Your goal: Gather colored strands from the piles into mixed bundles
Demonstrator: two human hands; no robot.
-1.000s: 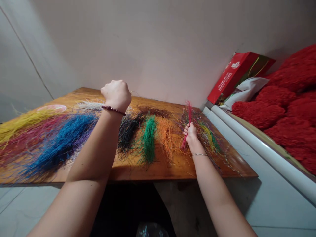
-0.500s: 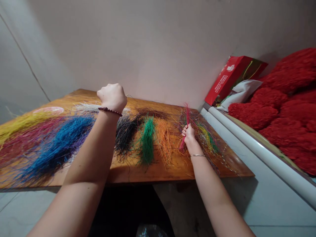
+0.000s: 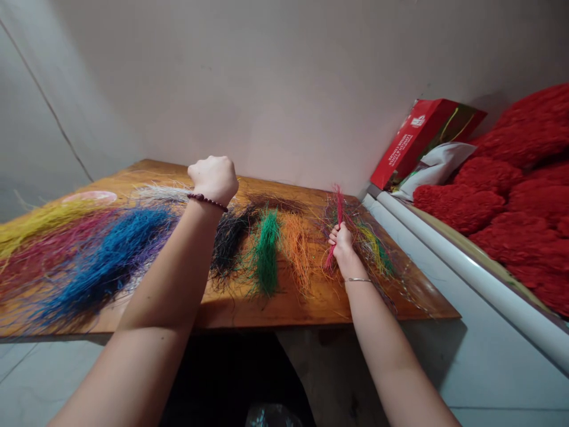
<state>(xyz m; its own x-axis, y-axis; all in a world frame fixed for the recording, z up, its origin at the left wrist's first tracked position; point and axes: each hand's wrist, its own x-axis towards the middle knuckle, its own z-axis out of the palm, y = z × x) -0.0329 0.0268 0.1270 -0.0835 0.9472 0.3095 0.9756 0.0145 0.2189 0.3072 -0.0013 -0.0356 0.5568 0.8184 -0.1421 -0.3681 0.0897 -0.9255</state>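
My right hand point(image 3: 341, 239) is closed around a thin bundle of pink-red strands point(image 3: 339, 204), which stick up above the fist and hang below it. Beside it lies a mixed pile of yellow and green strands point(image 3: 376, 249). Raised over the back of the table, my left hand point(image 3: 214, 178) is a fist with its knuckles away from me; its fingers and anything in them are hidden. Near that arm lie white strands point(image 3: 162, 193), black strands point(image 3: 229, 246) and blue strands point(image 3: 106, 261). Green strands point(image 3: 267, 255) and orange strands point(image 3: 297, 255) spread between my hands.
The wooden table point(image 3: 275, 311) stands against a wall. Yellow strands point(image 3: 42, 225) and dark pink strands point(image 3: 53, 249) cover its left end, by a pinkish disc point(image 3: 95, 196). On the right are a red box point(image 3: 411, 142), a white packet point(image 3: 435, 169) and fluffy red bundles point(image 3: 511, 190).
My left fist has shifted a little to the right and slightly down. My right hand keeps its grip on the pink-red strands and has barely moved.
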